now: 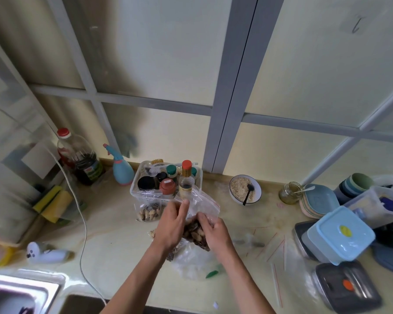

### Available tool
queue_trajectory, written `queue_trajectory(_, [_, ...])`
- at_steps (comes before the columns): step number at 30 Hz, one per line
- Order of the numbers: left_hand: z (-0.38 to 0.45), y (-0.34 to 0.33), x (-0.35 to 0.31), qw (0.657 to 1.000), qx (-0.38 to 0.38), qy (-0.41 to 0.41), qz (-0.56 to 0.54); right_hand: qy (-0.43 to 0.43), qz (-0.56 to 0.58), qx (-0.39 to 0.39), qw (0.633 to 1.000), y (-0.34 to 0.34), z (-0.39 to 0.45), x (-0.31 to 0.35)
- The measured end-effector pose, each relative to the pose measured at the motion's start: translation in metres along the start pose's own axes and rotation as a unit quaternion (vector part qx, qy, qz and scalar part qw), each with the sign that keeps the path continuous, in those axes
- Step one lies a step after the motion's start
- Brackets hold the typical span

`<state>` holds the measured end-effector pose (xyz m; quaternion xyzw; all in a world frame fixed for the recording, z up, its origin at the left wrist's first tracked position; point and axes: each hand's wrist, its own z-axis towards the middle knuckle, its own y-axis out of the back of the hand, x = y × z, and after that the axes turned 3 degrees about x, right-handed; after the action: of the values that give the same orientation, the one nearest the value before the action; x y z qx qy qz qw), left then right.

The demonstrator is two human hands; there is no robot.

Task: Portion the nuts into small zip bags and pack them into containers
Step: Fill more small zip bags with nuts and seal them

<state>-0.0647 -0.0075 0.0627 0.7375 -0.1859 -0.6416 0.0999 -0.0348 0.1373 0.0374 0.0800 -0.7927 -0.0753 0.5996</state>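
Both hands work over the middle of the counter (114, 236). Left hand (170, 225): fingers curled, thumb and fingertips pinching the upper edge of a small zip bag (202, 206). Right hand (216, 227): fingers curled round the same bag from the right, closing on its lower, filled part. Nuts (194, 232) fill the bottom of this bag; its red-striped mouth stands up and tilts to the right. Below the hands lies one larger clear bag (191, 259), crumpled, with some nuts showing at its left edge. One filled zip bag (149, 210) stands just behind the left hand, against the front of a white basket (135, 180); the basket holds several bottles and jars, whose count cannot be told. Right of the hands, several flat empty zip bags (279, 252) with red strips lie spread on the counter; their number cannot be told. Containers at the right edge: one pale blue lidded container (340, 234) tilted on top of others, one grey-lidded container (347, 286) in front, one clear tub (377, 207) behind. One bowl (245, 189) of grain with a black spoon sits behind, near a glass jar (289, 193) and a stack of plates (318, 200).
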Motion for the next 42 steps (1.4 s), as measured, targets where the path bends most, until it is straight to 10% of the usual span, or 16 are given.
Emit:
queue_trajectory(8, [-0.002,-0.014,0.013,0.987,-0.092,-0.118,0.062,-0.092,-0.012,-0.081,0.992,-0.011,0.007,0.001])
queue_trajectory(14, [-0.013,-0.016,0.004,0.992,-0.099,-0.061,-0.051,-0.112,-0.049,-0.083,0.989,-0.008,0.006,0.013])
queue_trajectory(20, [-0.011,-0.017,0.007,0.998,0.013,0.005,-0.066,-0.007,0.015,-0.203,0.979,-0.004,-0.001,0.022])
queue_trajectory(27, [-0.003,-0.008,-0.010,0.976,0.065,0.078,-0.191,0.002,-0.040,-0.172,0.984,-0.002,-0.005,0.025])
queue_trajectory(34, [0.002,-0.013,-0.008,0.984,-0.052,0.078,-0.152,-0.015,0.002,-0.130,0.991,-0.010,-0.008,0.027])
queue_trajectory(42, [-0.008,-0.019,-0.012,0.983,-0.167,-0.006,-0.076,-0.036,0.061,-0.256,0.964,-0.018,-0.008,0.040])
